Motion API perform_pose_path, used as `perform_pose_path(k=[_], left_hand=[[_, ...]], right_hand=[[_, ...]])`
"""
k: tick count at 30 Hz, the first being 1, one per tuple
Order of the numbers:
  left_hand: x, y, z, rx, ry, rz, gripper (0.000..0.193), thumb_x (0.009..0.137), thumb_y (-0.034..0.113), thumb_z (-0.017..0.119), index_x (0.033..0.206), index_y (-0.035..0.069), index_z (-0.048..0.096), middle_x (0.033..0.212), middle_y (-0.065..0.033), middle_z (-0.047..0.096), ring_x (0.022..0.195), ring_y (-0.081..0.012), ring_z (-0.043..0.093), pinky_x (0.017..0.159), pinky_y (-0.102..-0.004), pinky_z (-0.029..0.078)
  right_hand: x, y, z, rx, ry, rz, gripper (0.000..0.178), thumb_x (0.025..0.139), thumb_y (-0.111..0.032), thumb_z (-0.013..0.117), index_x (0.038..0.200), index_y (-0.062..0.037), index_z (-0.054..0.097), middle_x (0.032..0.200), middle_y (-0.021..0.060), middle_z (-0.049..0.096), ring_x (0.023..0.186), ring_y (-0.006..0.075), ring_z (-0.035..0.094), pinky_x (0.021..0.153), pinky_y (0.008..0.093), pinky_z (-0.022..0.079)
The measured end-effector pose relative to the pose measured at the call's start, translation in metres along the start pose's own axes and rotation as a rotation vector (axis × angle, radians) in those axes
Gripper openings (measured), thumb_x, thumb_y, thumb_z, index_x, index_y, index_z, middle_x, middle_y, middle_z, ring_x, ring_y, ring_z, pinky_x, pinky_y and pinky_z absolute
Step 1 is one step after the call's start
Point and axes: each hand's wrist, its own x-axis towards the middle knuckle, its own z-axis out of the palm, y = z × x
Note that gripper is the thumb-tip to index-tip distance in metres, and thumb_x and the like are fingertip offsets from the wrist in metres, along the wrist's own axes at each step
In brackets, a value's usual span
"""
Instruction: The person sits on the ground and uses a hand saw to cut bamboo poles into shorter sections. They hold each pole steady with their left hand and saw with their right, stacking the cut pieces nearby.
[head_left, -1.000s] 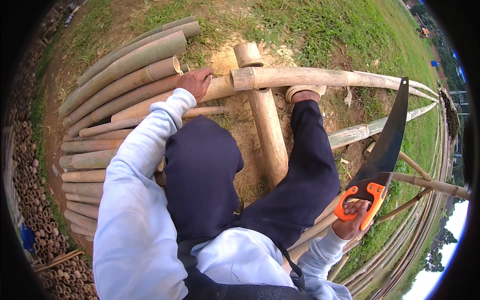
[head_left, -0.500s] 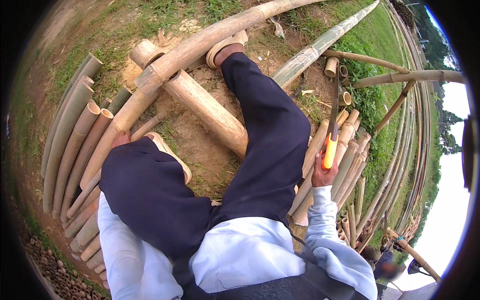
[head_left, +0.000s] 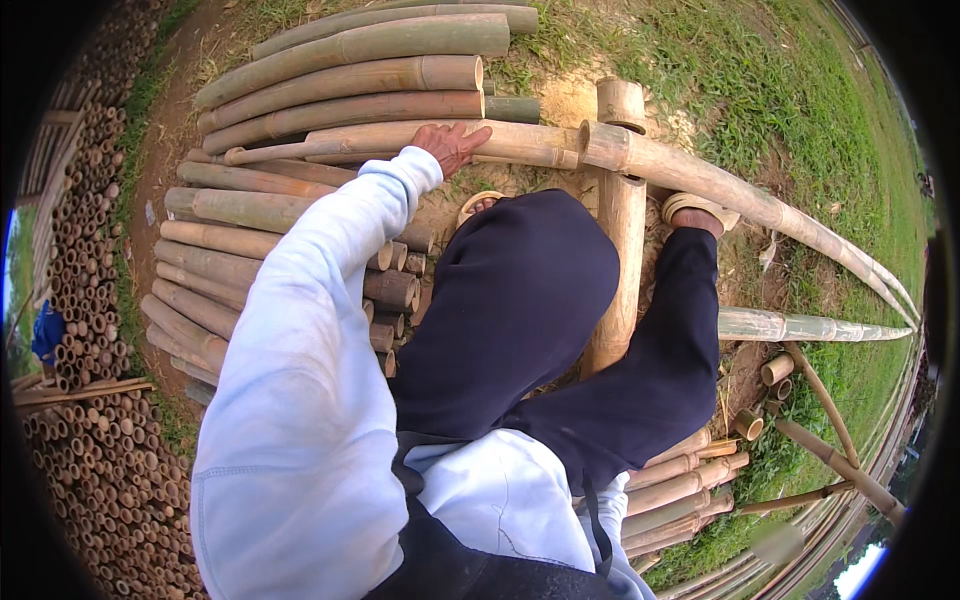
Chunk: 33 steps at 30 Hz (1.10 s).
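My left hand (head_left: pixel 447 148) lies over a cut length of bamboo (head_left: pixel 528 143), its fingers curled across the top. This length's right end sits close against the open end of a long bamboo pole (head_left: pixel 735 193), which curves off to the right. Both rest near a thick bamboo log (head_left: pixel 622 240) running toward me between my legs; a short bamboo stub (head_left: pixel 620 102) shows just beyond. My right sleeve (head_left: pixel 612 508) goes down beside my right thigh, and the leg hides that hand and whatever it holds. The handsaw does not show now.
Several greenish bamboo lengths (head_left: pixel 360 80) lie at the far left, more stacked pieces (head_left: pixel 230 240) nearer. Cut bamboo (head_left: pixel 680 490) lies by my right side. A pale green pole (head_left: pixel 800 325) stretches right, beside a pole frame (head_left: pixel 830 455). A large stack of bamboo ends (head_left: pixel 90 470) stands left.
My view has turned left. My right hand, which held an orange-handled handsaw, has gone behind my leg. The bamboo length under my left hand now shows apart from the long pole.
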Motion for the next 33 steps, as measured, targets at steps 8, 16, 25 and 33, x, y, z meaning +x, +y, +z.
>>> perform_pose_path(k=[8, 16, 25, 33], left_hand=[[-0.013, 0.045, -0.09, -0.051, -0.106, -0.067, 0.043, 0.097, 0.038, 0.07, 0.125, 0.017, 0.045, 0.086, -0.0136, 0.074, 0.083, -0.0352, 0.076, 0.068, -0.0484, 0.055], [-0.116, 0.037, -0.066, -0.146, -0.363, -0.058, 0.055, 0.09, 0.043, 0.076, 0.131, 0.02, 0.046, 0.088, -0.0148, 0.074, 0.085, -0.0388, 0.074, 0.074, -0.0525, 0.054], [-0.155, 0.025, -0.057, -0.33, -0.025, -0.054, 0.06, 0.08, 0.032, 0.085, 0.131, 0.015, 0.059, 0.108, -0.0116, 0.064, 0.107, -0.0347, 0.064, 0.092, -0.047, 0.053], [-0.11, 0.025, -0.103, -0.482, -0.18, -0.002, 0.057, 0.088, 0.046, 0.078, 0.127, 0.007, 0.066, 0.115, -0.0162, 0.068, 0.112, -0.0375, 0.065, 0.1, -0.0482, 0.05]], right_hand=[[0.05, -0.048, 0.066, 0.071, -0.126, -0.063, 0.052, 0.088, -0.025, 0.078, 0.129, 0.0017, 0.061, 0.097, 0.0159, 0.069, 0.081, 0.0304, 0.068, 0.074, 0.0386, 0.055], [0.1, -0.115, 0.125, 0.146, -0.224, -0.159, 0.051, 0.089, -0.025, 0.078, 0.129, 0.0016, 0.061, 0.097, 0.0157, 0.069, 0.081, 0.0302, 0.068, 0.074, 0.0386, 0.055], [0.174, -0.208, 0.192, 0.229, -0.219, -0.228, 0.051, 0.089, -0.026, 0.078, 0.129, 0.0015, 0.061, 0.098, 0.0155, 0.069, 0.082, 0.03, 0.068, 0.074, 0.0385, 0.055], [0.273, -0.289, 0.254, 0.252, -0.185, -0.227, 0.051, 0.09, -0.026, 0.077, 0.129, 0.0014, 0.061, 0.098, 0.0153, 0.069, 0.082, 0.0297, 0.069, 0.075, 0.0385, 0.055]])
